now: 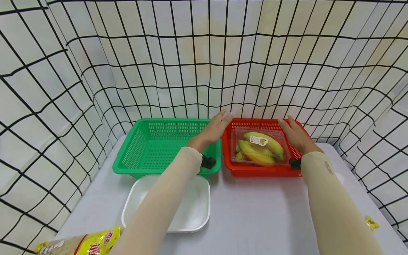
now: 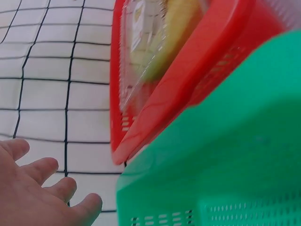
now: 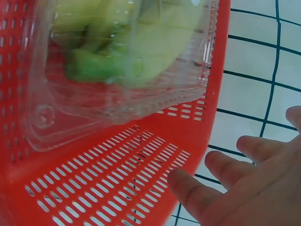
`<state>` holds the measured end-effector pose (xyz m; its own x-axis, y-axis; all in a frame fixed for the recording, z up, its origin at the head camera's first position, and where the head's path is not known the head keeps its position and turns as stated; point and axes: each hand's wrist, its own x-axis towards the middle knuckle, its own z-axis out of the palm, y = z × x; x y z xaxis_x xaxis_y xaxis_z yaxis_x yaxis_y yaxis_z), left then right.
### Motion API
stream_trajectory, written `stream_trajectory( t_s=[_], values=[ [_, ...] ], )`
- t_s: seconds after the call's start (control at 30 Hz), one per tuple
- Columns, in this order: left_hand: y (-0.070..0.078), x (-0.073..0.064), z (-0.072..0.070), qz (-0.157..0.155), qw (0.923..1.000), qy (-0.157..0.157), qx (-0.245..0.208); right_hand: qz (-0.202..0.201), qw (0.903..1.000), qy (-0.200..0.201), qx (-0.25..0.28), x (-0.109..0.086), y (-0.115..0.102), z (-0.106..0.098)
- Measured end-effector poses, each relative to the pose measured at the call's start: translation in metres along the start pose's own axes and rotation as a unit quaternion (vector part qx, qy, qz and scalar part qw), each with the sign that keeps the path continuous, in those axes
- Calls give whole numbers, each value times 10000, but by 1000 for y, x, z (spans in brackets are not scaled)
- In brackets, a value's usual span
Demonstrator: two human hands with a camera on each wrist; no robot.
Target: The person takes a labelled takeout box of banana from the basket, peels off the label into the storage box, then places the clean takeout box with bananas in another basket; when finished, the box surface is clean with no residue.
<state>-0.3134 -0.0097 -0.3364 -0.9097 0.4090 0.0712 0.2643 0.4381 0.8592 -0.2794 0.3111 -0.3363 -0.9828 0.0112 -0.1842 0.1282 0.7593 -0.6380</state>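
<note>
A clear plastic box of bananas (image 1: 259, 147) with a white label lies inside the red basket (image 1: 261, 171). My left hand (image 1: 215, 127) hovers over the border between the green basket (image 1: 127, 163) and the red one, fingers extended and holding nothing. At the red basket's right side is my right hand (image 1: 296, 134), its fingers spread and apart from the box. In the right wrist view the box (image 3: 131, 61) sits tilted in the basket, and the right hand (image 3: 254, 179) shows beyond the rim. The left wrist view shows the left hand (image 2: 42, 188) with nothing in it.
A white tray (image 1: 204, 216) stands in front of the green basket. At the lower left lies a yellow printed bag (image 1: 95, 242), partly behind the left sleeve. A small yellow packet (image 1: 371, 222) is at the right. Black netting (image 1: 191, 65) over white cloth surrounds the table.
</note>
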Motion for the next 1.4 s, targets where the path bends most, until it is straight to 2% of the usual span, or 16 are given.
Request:
stream_trajectory(
  t_s=[0.2, 0.37, 0.57, 0.8, 0.97, 1.23, 1.4],
  values=[
    [2, 3, 19, 45, 9999, -118, -75, 216, 9996, -164, 100, -2, 8, 1],
    [4, 3, 33, -135, 9995, -287, -10, 211, 9986, -390, 298, -1, 15, 2],
    [9, 4, 49, -128, 9983, -454, 345, 197, 9979, -487, 383, 2, 21, 3],
    [13, 8, 69, -186, 9930, -649, 969, 399, 9921, -785, 896, 2, 28, 5],
    [13, 8, 77, -267, 9908, -725, 1113, 328, 9915, -977, 794, 1, 31, 8],
    [12, 7, 86, -439, 9817, -798, 1670, 455, 9894, -1248, 592, -2, 33, 10],
    [11, 7, 89, -561, 9794, -817, 1760, 582, 9856, -1388, 767, -1, 39, 11]
  ],
)
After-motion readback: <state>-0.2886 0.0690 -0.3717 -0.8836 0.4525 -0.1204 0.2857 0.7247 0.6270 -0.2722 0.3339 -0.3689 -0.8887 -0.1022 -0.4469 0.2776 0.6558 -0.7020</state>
